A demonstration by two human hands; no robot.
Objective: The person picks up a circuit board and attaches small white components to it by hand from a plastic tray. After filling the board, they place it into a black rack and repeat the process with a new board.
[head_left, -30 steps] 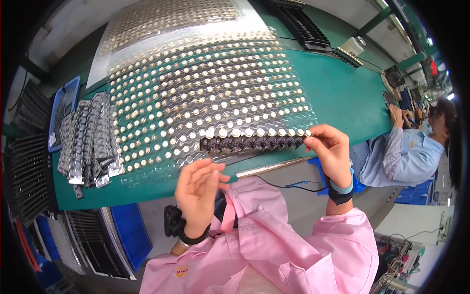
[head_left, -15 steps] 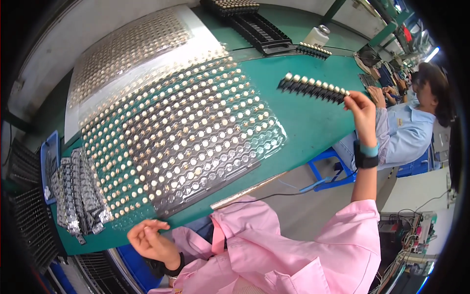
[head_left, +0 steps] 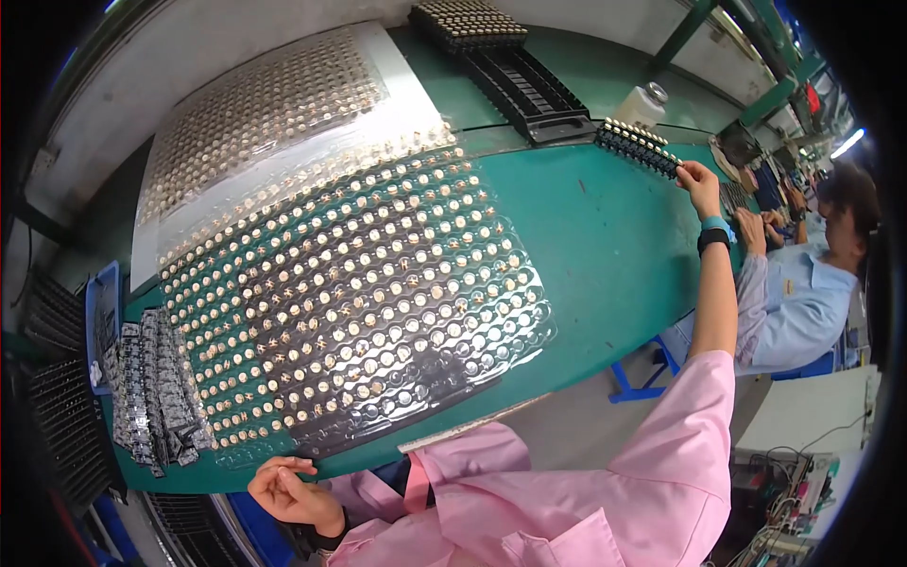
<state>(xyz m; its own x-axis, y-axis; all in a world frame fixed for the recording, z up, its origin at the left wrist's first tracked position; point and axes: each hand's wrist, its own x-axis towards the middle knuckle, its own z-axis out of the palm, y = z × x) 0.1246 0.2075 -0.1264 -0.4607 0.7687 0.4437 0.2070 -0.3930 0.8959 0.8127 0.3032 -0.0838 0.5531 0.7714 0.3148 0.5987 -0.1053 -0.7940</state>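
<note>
- While the right arm stretches far out over the green table, the right hand pinches one end of a long black strip loaded with small round-capped parts, holding it at the table's far right edge near a white bottle.
- Judging by its straight line in a one-ended grip, the strip looks stiff and light; the loose-seated parts on top could spill if it tips, so it wants holding level, by the ends or the plain sides.
- Near the body, the left hand hangs below the table edge, fingers loosely curled and grasping nothing I can make out.
- Just above that hand lies the clear blister tray of many small round parts, thin and floppy by the look of it.
- Left of the tray sits a heap of filled strips; black empty trays lie at the far edge.
- Another person in a light blue shirt works on the right.
</note>
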